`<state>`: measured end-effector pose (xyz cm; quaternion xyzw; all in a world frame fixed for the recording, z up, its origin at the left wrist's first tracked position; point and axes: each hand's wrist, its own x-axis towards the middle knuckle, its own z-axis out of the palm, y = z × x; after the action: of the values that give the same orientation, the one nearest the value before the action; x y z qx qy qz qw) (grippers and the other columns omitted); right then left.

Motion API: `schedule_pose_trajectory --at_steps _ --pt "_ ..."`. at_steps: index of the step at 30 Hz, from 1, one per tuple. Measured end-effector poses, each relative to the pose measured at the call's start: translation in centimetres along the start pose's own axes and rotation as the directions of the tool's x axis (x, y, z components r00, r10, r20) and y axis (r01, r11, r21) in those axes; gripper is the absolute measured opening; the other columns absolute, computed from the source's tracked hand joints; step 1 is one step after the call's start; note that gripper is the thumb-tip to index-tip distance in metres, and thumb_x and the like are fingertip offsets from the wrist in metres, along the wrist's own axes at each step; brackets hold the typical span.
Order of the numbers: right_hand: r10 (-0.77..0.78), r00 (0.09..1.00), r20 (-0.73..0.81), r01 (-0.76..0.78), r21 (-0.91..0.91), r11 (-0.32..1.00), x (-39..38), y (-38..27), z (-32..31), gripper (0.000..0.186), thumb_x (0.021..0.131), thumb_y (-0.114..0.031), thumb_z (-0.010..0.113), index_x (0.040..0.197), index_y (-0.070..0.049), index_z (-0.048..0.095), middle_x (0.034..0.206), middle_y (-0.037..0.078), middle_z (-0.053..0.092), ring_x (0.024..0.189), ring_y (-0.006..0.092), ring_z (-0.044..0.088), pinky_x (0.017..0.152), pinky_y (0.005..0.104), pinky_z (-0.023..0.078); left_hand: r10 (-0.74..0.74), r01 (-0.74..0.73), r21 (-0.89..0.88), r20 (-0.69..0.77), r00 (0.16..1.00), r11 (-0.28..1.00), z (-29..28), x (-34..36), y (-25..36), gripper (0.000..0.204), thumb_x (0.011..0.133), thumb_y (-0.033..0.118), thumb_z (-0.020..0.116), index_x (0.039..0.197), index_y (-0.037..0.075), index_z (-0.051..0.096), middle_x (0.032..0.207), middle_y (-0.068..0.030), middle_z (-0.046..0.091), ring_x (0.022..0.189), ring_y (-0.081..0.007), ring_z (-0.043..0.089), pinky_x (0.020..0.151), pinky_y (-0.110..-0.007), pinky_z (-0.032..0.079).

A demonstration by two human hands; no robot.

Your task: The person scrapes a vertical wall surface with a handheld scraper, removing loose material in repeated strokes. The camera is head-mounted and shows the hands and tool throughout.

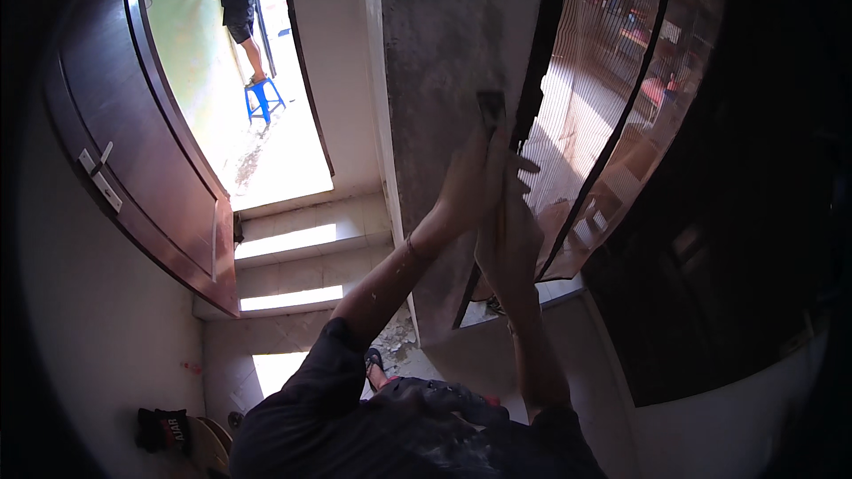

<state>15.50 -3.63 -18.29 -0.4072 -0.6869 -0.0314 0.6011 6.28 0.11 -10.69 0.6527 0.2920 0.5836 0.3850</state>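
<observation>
Both my hands are raised in front of a wall with a grey, stripped patch [435, 44]. A flat-bladed scraper [491, 106] has its dark blade at this patch. My left hand [469, 179] is closed round the scraper near the blade. Lower down, my right hand [512, 244] is wrapped round what looks like its handle, with a finger or two sticking out to the right. Shade and the hands hide most of the handle.
A brown door [142, 160] stands open at the left, beside tiled steps [355, 213]. Outside, another person [238, 0] stands on a blue stool [264, 99] at a green wall. Sheer striped curtain [577, 80] hangs close right of my hands. Flaked debris [401, 333] lies by my foot.
</observation>
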Motion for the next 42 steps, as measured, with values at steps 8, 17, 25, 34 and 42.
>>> schedule_pose_trajectory --at_steps 8,17,25,34,42 --pt "-0.077 0.991 -0.114 0.074 -0.030 0.997 3.7 -0.3 1.3 0.051 0.093 -0.010 0.064 0.140 0.006 0.050 0.086 0.024 0.068 0.078 0.0356 0.073 0.063 0.0388 0.055 0.190 -0.156 0.225 -0.140 0.972 0.962 -0.4 4.1 -1.0 0.034 0.105 0.024 0.049 0.089 -0.005 0.057 0.075 -0.0248 0.068 0.071 -0.0389 0.071 0.062 -0.044 0.051" --pt "-0.001 1.000 -0.031 0.002 0.037 0.999 3.8 0.2 0.8 0.049 0.092 -0.009 0.063 0.137 0.008 0.052 0.079 0.022 0.068 0.074 0.0269 0.074 0.062 0.0345 0.053 0.269 -0.199 0.304 -0.207 0.941 0.931 0.0 4.2 -1.1 0.041 0.103 0.027 0.054 0.079 -0.006 0.057 0.065 -0.0225 0.059 0.056 -0.0234 0.059 0.056 -0.042 0.042" --pt "-0.045 0.998 -0.043 0.047 0.055 0.997 5.3 0.1 0.6 0.049 0.093 -0.008 0.062 0.137 0.008 0.052 0.077 0.018 0.069 0.073 0.0232 0.074 0.060 0.0319 0.053 0.474 -0.374 0.379 -0.217 0.853 0.846 0.1 5.4 -0.7 0.042 0.104 0.029 0.052 0.080 -0.006 0.059 0.065 -0.0231 0.057 0.056 -0.0225 0.059 0.054 -0.041 0.041" --pt "0.017 1.000 -0.023 -0.015 0.057 0.998 4.5 -0.1 0.4 0.046 0.089 -0.006 0.067 0.131 0.008 0.056 0.070 0.021 0.062 0.064 0.0364 0.069 0.054 0.0381 0.050 0.293 -0.224 0.323 -0.182 0.939 0.920 -0.4 4.2 0.0 0.042 0.102 0.027 0.054 0.079 -0.007 0.061 0.067 -0.0279 0.062 0.063 -0.0403 0.068 0.054 -0.045 0.046" --pt "0.020 1.000 0.016 -0.021 0.034 0.999 5.2 0.3 -0.3 0.053 0.092 -0.010 0.064 0.140 0.007 0.051 0.081 0.018 0.071 0.080 0.0175 0.074 0.066 0.0288 0.055 0.362 -0.267 0.363 -0.222 0.906 0.893 0.2 5.2 0.0 0.041 0.102 0.027 0.054 0.080 -0.008 0.061 0.066 -0.0255 0.061 0.060 -0.0346 0.065 0.055 -0.044 0.044"
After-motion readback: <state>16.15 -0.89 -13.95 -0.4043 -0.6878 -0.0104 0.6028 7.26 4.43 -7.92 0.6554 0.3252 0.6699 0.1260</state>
